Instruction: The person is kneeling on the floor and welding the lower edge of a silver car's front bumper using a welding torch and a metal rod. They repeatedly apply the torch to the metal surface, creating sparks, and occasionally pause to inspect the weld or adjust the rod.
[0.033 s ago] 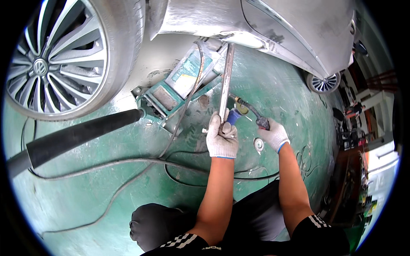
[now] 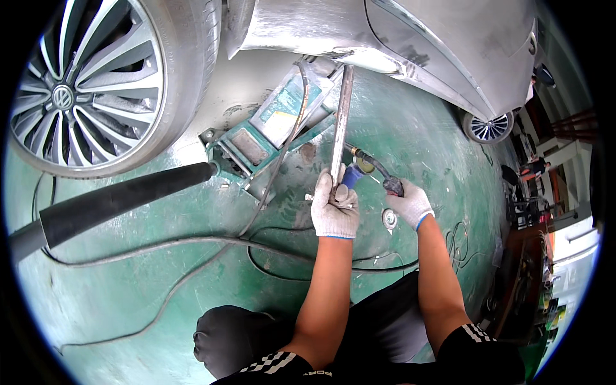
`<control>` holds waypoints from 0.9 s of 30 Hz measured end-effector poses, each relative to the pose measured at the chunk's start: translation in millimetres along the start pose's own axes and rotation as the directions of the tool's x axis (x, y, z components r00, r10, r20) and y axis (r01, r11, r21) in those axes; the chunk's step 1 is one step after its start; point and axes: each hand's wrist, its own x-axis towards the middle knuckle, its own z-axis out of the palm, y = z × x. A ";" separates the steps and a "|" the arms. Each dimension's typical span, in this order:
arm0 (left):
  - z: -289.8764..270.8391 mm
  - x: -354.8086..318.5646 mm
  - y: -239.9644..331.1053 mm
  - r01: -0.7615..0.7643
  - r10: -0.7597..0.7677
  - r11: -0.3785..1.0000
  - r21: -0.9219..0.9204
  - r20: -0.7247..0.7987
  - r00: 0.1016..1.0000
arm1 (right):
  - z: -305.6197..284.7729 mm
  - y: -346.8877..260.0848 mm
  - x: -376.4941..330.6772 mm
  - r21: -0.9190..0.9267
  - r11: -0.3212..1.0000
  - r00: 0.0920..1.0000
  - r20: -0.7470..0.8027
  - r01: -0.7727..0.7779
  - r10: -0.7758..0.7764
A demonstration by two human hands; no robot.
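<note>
My left hand (image 2: 335,208), in a pale knit glove, is closed around the lower end of a long, worn metal rod (image 2: 341,122). The rod's upper end reaches the lower sill of a silver car (image 2: 308,29). A short crosspiece seems to stick out by my fingers. My right hand (image 2: 412,201), gloved alike, grips the dark handle of what looks like a welding torch (image 2: 377,165). Its curved neck and brass-coloured tip point up and left toward the rod. Just behind my left hand lies a blue-bodied tool (image 2: 351,174), partly hidden, with a yellowish disc near it.
A green floor jack (image 2: 247,146) stands under the sill, its long black-sleeved handle (image 2: 128,202) slanting left. Hoses (image 2: 173,244) cross the green floor. A large wheel (image 2: 83,96) fills the upper left. One round disc (image 2: 389,219) lies below my right hand. Another person (image 2: 534,168) is far right.
The view has shifted very slightly. Both hands keep their holds on the rod and the torch.
</note>
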 end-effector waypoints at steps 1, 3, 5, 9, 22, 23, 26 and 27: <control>-2.0 1.7 -0.3 0.005 -0.005 1.000 -0.011 0.010 1.000 | 0.2 -9.6 1.9 0.002 1.000 0.999 0.042 -0.004 0.003; -6.2 5.9 0.3 0.016 -0.016 0.999 -0.032 0.003 1.000 | -1.2 -19.1 8.0 -0.015 1.000 0.993 0.116 0.012 -0.010; -6.7 12.1 -3.8 0.035 -0.034 0.998 -0.045 0.028 0.999 | 4.7 -9.5 13.9 0.028 0.999 0.994 0.102 0.034 -0.037; -10.0 27.5 -7.8 0.084 -0.078 0.990 -0.113 0.058 0.995 | 8.3 2.2 21.5 0.037 0.999 0.988 0.154 0.026 -0.032; -12.1 33.4 -1.6 0.135 -0.117 0.979 -0.155 0.120 0.986 | 11.8 10.5 22.7 0.017 0.999 0.982 0.186 0.036 -0.039; -11.5 32.6 -3.4 0.134 -0.115 0.978 -0.162 0.119 0.986 | 13.2 15.6 24.1 0.007 0.999 0.983 0.182 0.039 -0.040; -7.4 29.0 -11.7 0.172 -0.154 0.965 -0.197 0.100 0.983 | 9.0 7.0 18.1 0.006 1.000 0.980 0.199 0.027 -0.027; -11.7 29.6 -10.5 0.190 -0.165 0.959 -0.208 0.131 0.977 | 7.4 2.8 15.7 0.010 1.000 0.977 0.210 0.020 -0.022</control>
